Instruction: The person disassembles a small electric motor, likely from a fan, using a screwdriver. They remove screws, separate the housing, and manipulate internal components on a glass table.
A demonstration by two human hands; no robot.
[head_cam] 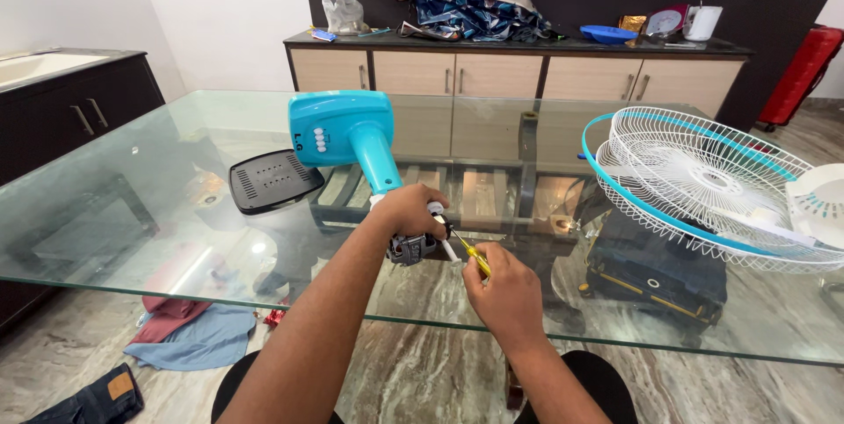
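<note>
Hands worked on a blue fan stand over the glass worktop point(158, 213).
Left hand point(409, 210) had its grip closed round the fan stand point(352, 138) at its neck; right hand point(503, 288) pinched a yellow screwdriver point(471, 252) against it, white fan grille point(703, 186) well apart.

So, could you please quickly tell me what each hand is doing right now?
Left hand: closed around the motor end of the turquoise fan body.
Right hand: closed on a yellow-handled screwdriver, tip at the motor.

Home dining room: glass table point(132, 213), sideboard point(519, 72).
</note>
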